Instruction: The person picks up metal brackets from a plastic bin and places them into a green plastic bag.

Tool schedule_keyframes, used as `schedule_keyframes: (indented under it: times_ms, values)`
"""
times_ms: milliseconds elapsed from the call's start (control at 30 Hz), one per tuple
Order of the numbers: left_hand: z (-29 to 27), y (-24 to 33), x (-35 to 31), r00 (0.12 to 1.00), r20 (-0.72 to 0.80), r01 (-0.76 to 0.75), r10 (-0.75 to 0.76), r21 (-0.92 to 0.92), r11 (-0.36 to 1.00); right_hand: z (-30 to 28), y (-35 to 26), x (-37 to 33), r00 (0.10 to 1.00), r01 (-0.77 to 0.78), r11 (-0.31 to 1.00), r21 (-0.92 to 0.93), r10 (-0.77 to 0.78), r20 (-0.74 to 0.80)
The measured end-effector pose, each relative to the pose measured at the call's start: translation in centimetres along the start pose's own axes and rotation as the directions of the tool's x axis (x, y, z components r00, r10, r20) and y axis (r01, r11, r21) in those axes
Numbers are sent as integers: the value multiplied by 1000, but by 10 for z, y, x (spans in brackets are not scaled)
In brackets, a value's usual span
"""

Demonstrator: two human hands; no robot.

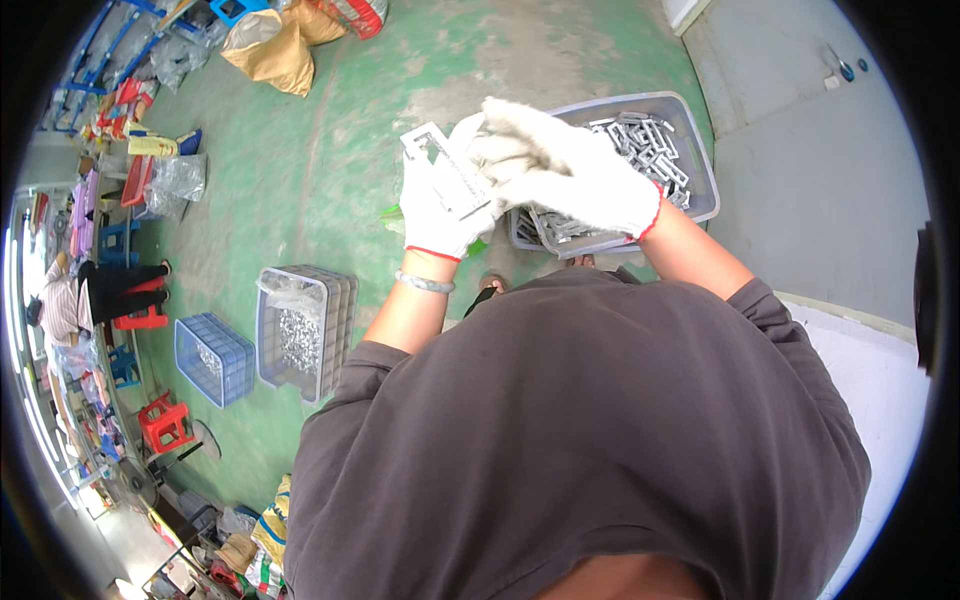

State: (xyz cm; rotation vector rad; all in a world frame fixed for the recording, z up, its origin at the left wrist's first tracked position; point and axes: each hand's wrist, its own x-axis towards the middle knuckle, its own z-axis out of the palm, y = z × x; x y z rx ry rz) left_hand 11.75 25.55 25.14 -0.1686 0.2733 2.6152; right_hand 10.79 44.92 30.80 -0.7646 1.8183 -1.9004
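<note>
My left hand (pixel 430 222), in a white knit glove with a red cuff, holds a silver rectangular metal frame (pixel 457 176). The piece has an opening at its upper end and is tilted across the palm. My right hand (pixel 575 175), gloved the same way, is just right of it, with its fingers apart and pointing toward the piece. Whether its fingertips touch the metal is hard to make out. Beneath my right hand stands a grey plastic tub (pixel 706 170) with many similar metal frames (pixel 650 150), partly covered by the glove and forearm.
Left of me on the green floor (pixel 350 170) stand a grey crate (pixel 340 320) and a blue crate (pixel 235 350), both with small metal parts. A red stool (pixel 163 422) and another person (pixel 85 300) are farther left. Sacks (pixel 270 55) lie ahead; a grey wall (pixel 800 190) bounds the right.
</note>
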Motion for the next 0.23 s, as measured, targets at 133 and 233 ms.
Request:
schedule_keyframes:
  times_ms: [133, 233]
  values:
    - [-19, 10, 2, 996, 78, 39, -31, -107, 994, -34, 11, -15, 947, -250, 968, 30, 250, -204]
    - [-28, 12, 0, 989, 136, 85, -65, -150, 985, -76, 71, -35, 865, -460, 885, 75, 466, -189]
